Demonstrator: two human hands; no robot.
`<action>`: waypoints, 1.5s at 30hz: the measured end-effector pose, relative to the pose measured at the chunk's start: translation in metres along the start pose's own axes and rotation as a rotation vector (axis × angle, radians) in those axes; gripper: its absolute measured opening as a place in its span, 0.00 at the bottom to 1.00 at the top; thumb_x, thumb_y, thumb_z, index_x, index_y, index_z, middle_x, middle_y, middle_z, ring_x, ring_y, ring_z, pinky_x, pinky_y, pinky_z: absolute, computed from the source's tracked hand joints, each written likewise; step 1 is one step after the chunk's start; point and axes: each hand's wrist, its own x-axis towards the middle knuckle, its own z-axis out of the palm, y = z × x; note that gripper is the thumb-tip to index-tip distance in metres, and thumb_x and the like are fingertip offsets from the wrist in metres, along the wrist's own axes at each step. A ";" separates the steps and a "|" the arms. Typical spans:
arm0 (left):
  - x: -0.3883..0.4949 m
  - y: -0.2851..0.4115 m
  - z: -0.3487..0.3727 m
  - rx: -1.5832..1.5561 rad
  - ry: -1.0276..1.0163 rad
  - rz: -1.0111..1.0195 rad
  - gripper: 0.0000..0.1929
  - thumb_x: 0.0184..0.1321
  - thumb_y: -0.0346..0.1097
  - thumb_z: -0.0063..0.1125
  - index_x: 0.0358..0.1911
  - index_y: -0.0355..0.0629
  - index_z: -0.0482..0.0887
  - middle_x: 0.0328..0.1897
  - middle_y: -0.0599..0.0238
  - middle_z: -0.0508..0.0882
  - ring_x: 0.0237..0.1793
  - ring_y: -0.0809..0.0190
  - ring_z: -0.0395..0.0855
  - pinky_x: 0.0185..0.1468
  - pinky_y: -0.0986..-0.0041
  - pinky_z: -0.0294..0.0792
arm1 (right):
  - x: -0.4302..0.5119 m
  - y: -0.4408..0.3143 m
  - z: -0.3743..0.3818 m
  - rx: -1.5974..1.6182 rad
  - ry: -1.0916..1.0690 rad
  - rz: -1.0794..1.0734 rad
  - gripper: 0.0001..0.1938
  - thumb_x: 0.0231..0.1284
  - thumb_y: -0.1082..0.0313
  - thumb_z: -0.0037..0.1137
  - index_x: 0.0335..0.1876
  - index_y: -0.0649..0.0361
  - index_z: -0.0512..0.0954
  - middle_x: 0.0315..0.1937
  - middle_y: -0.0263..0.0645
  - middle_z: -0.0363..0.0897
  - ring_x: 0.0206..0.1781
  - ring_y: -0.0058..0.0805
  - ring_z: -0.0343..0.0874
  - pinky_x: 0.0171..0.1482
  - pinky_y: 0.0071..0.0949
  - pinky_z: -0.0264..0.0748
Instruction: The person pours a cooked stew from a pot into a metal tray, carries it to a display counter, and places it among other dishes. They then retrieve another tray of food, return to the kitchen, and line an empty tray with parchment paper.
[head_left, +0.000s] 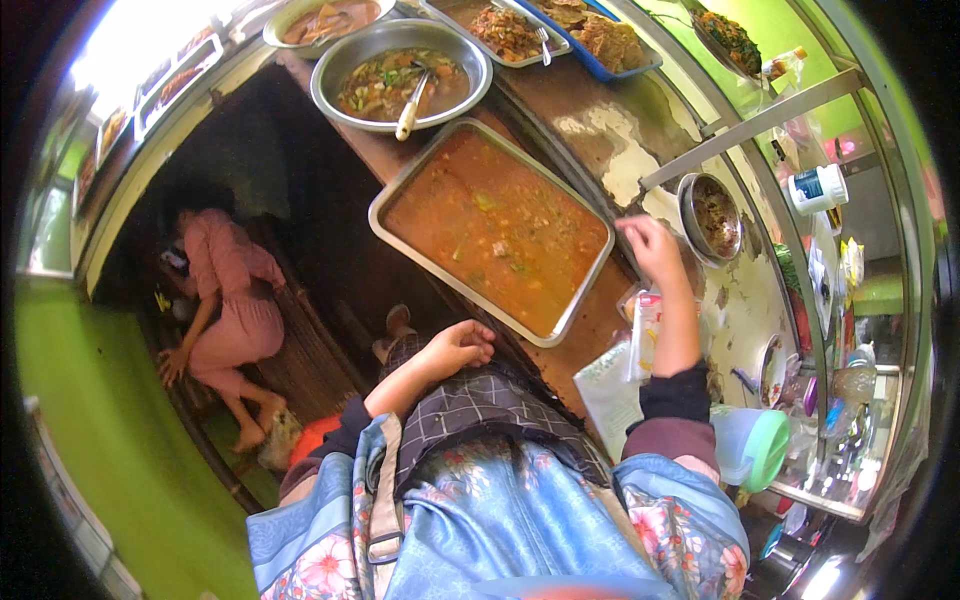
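A rectangular metal tray (390, 199) of orange-brown soupy food rests on the wooden counter before me. My left hand (459, 346) hovers over my dark checked apron, just short of the tray's near edge. Its fingers are loosely curled and hold nothing. Beside the tray's right rim is my right hand (654, 244), its fingers pointing at the rim with nothing visible in them; whether it touches the rim I cannot tell. Beyond the tray stands a round metal basin (324, 94) of vegetable soup. A spoon with a pale handle (406, 120) leans in it.
Farther back are another bowl (281, 34), a tray with a fork (556, 54) and a blue tray (600, 71) of fried food. Stacked metal bowls (686, 217) sit right of my hand. A plastic container (739, 446) is by my right elbow. A person (236, 285) lies on a slatted bench, left.
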 end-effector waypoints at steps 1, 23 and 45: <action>0.000 0.000 0.017 -0.118 0.032 -0.011 0.13 0.54 0.26 0.46 0.45 0.38 0.67 0.37 0.62 0.76 0.38 0.65 0.76 0.42 0.76 0.70 | 0.010 0.002 0.002 0.015 -0.029 0.023 0.09 0.54 0.68 0.45 0.36 0.58 0.77 0.33 0.43 0.76 0.37 0.38 0.75 0.41 0.31 0.70; 0.023 -0.005 0.102 -0.475 0.650 0.313 0.28 0.49 0.22 0.50 0.54 0.44 0.52 0.30 0.63 0.73 0.29 0.64 0.75 0.34 0.74 0.71 | 0.112 0.028 0.089 -0.083 -0.364 -0.129 0.14 0.54 0.69 0.44 0.46 0.59 0.74 0.44 0.45 0.75 0.48 0.41 0.73 0.50 0.31 0.68; -0.042 -0.030 0.051 -0.385 0.520 0.460 0.44 0.43 0.21 0.54 0.65 0.49 0.45 0.25 0.69 0.72 0.26 0.71 0.71 0.29 0.81 0.67 | 0.026 0.020 0.112 1.235 -0.376 0.482 0.08 0.59 0.72 0.44 0.43 0.63 0.70 0.33 0.32 0.74 0.34 0.19 0.73 0.39 0.17 0.71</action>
